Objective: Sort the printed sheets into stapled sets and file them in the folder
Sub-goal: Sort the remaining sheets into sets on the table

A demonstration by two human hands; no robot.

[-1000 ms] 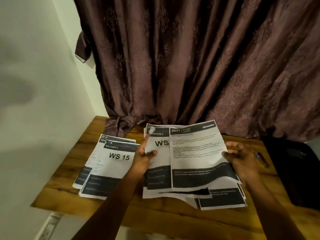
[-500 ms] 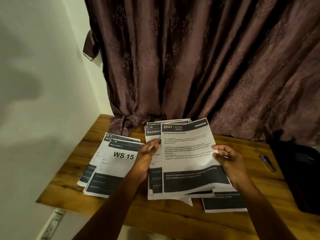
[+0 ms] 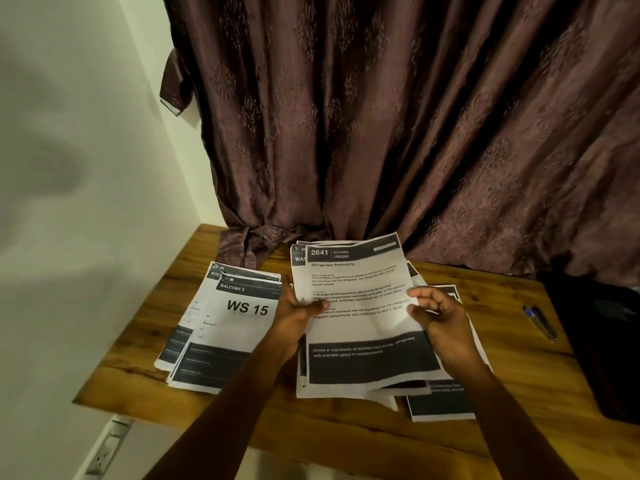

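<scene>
Your left hand [image 3: 294, 311] pinches the stack [image 3: 360, 341]'s left edge while your right hand [image 3: 438, 318] curls round its right edge, lifting its top clear of the table [image 3: 346, 424], likely to read the header. Sorted pile [image 3: 225, 323] lies just left of the stack.

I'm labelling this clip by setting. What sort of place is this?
Probably a room in a home, used as a makeshift desk: a wooden table pushed against a heavy patterned curtain, a plain wall with a wall socket, and printed sheets spread out.
</scene>
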